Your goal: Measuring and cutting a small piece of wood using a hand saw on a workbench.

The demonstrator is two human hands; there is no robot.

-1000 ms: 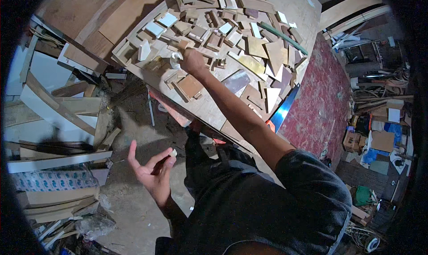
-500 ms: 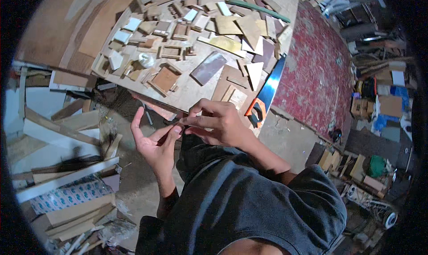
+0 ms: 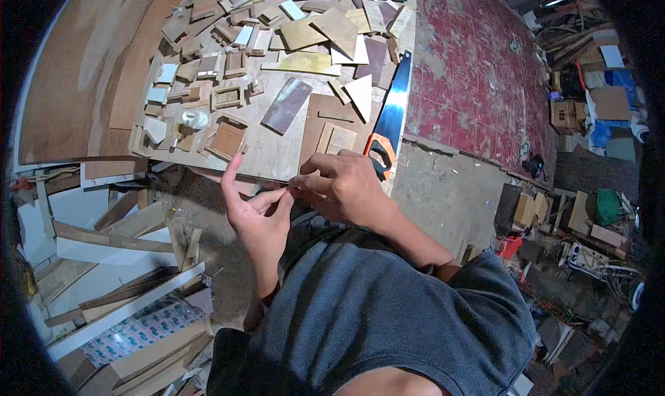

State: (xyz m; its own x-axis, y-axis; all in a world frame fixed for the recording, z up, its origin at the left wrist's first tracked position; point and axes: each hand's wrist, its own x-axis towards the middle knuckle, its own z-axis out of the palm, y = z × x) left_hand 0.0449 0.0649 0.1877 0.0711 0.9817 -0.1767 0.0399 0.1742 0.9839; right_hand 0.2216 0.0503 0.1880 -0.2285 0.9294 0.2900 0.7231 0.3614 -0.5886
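Note:
My left hand (image 3: 260, 226) and my right hand (image 3: 346, 191) meet at their fingertips just off the workbench's near edge, pinched on something small that I cannot make out. The left index or little finger sticks up apart. Beyond them on the workbench (image 3: 273, 157) lie many small wooden blocks and offcuts (image 3: 329, 29). A small translucent white container (image 3: 194, 119) stands near a square wooden frame (image 3: 226, 138) at the front left. A handsaw with an orange handle (image 3: 392, 94) lies along the right edge, beside my right hand.
A large wooden board (image 3: 83, 63) is at the upper left. Piles of offcuts (image 3: 111, 236) and a patterned plastic-covered bundle (image 3: 142, 330) fill the lower left. A worn red panel (image 3: 471, 77) lies right of the bench, with stacked scrap and boxes (image 3: 568, 115) farther right.
My right hand has come back from the white container on the bench to meet my left hand, which held a small pale piece a second ago. The view has turned, shifting the bench leftward.

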